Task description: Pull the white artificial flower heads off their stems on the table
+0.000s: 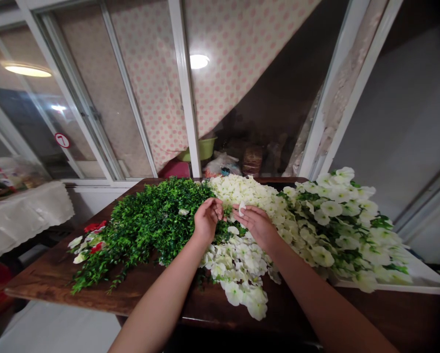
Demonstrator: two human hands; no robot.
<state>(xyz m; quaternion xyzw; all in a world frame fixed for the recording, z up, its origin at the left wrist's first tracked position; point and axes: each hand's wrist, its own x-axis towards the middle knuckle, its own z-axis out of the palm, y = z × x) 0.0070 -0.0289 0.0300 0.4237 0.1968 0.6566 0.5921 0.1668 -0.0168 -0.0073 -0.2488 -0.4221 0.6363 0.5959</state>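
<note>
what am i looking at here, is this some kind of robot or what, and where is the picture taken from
There's no robot here: these are a person's own two bare arms and hands. The single picture comes from a camera worn on that person's head, looking forward and down, so the arms reach in from the bottom edge.

On the dark wooden table lie a heap of green foliage, many white flowers and, at the left, a few red and white blooms.

The right hand has a small white piece, perhaps a petal, at its fingertips. The left hand is curled close by; whether it holds anything is hard to tell.
</note>
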